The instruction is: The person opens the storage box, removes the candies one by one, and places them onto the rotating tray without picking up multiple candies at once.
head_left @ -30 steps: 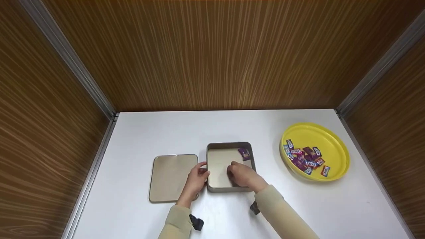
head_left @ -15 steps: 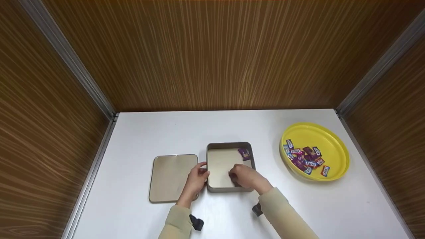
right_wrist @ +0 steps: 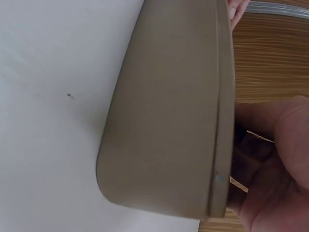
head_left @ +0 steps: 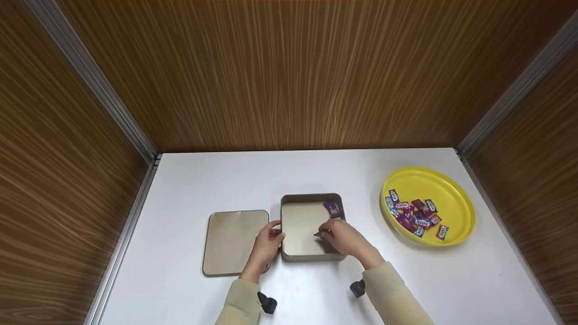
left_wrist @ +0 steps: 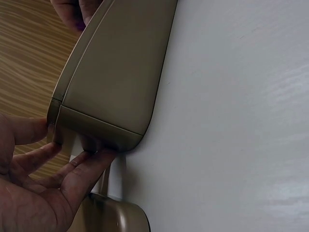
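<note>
A square gold-beige tin (head_left: pixel 300 258) lies uncovered on the white table. My left hand (head_left: pixel 265 243) grips its left wall, the thumb at the rim and the other fingers along the outside, as the left wrist view (left_wrist: pixel 38 179) shows close up. Inside the tin's right half, my right hand (head_left: pixel 342 237) pinches a small dark purple wrapped candy (head_left: pixel 319 234), mostly covered by the fingers. A purple wrapped candy (head_left: pixel 332 209) rests in the tin's far right corner. The tin's near wall (right_wrist: pixel 164 116) hides the right fingertips in the right wrist view.
The tin's flat lid (head_left: pixel 235 243) lies just left of the left hand. At the right, a round yellow tray (head_left: pixel 451 194) bears several wrapped candies (head_left: pixel 417 219). Wood-grain panels (head_left: pixel 298 76) stand behind and at both sides of the table.
My right hand has shifted a little to the right within the tin, and the candy's tip now shows at its fingers. The left hand and the tin have stayed put.
</note>
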Demonstrator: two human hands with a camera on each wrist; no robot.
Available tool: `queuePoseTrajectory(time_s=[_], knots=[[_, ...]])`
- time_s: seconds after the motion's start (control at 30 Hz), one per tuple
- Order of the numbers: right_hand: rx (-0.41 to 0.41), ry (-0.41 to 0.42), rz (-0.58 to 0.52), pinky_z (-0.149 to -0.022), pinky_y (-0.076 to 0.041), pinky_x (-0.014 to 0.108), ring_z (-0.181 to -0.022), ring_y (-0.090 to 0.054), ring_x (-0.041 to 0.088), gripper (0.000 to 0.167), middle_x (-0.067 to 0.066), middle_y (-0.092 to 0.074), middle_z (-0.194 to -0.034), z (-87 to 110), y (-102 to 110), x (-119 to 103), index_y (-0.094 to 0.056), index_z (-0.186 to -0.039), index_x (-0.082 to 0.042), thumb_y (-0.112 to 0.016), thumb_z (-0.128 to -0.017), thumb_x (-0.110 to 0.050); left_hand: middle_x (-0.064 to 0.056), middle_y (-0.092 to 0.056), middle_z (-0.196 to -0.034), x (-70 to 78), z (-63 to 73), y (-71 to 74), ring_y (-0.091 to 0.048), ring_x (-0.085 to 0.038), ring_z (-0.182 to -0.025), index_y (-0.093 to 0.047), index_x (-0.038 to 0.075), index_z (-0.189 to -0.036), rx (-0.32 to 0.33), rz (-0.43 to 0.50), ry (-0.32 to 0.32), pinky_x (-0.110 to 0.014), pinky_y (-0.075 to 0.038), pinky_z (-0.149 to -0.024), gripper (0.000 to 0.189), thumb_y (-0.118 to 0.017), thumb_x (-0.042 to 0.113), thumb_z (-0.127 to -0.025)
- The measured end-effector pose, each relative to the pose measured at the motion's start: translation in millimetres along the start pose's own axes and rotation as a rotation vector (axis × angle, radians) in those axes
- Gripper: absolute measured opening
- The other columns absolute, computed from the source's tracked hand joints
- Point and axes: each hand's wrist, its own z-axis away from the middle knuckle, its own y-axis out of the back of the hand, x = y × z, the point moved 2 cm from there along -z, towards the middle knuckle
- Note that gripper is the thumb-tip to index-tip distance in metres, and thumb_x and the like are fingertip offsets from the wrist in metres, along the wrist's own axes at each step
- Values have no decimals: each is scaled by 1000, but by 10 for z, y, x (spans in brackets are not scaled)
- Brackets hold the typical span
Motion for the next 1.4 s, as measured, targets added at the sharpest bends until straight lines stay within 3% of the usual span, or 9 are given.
queuePoseTrajectory(time_s=[0.37, 0.67, 0.97, 1.2, 1.4], knots=[[93, -33, -107, -71, -54, 34, -79, -62, 12, 11, 2, -68, -91, 134, 217, 72, -71, -100, -3, -64, -93, -2, -14, -58, -115, -12, 3, 10, -60, -27, -101, -47, 3, -140, 6, -41, -5, -36, -54, -80, 43, -56, 6, -98], [186, -104, -172, -72, -55, 35, -83, -63, 15, 15, 4, -67, -95, 287, 412, 210, -70, -104, -2, -63, -92, 0, -15, -58, -117, -11, -5, 2, -60, -28, -103, -47, 3, -141, 9, -28, 10, -36, -54, -82, 43, -55, 6, -99], [352, -131, -173, -71, -55, 35, -82, -64, 21, 15, 8, -68, -93, 443, 617, 426, -70, -101, 2, -64, -89, 6, -15, -58, -115, -10, -2, 6, -60, -28, -103, -47, 3, -141, 11, -35, -5, -37, -54, -82, 43, -56, 5, -98], [416, -233, -157, -72, -56, 38, -83, -66, 25, 20, 15, -70, -97, 557, 766, 597, -70, -109, 5, -62, -91, 4, -15, -57, -116, -1, 1, 4, -60, -28, -103, -47, 4, -142, 5, -25, 16, -37, -54, -83, 44, -55, 5, -98], [475, -331, -151, -66, -54, 27, -83, -68, 29, 21, 20, -70, -97, 651, 851, 805, -69, -112, 7, -63, -92, 0, -14, -57, -115, 13, 0, -1, -60, -27, -103, -47, 5, -142, 7, -30, 27, -36, -54, -82, 44, -55, 5, -98]])
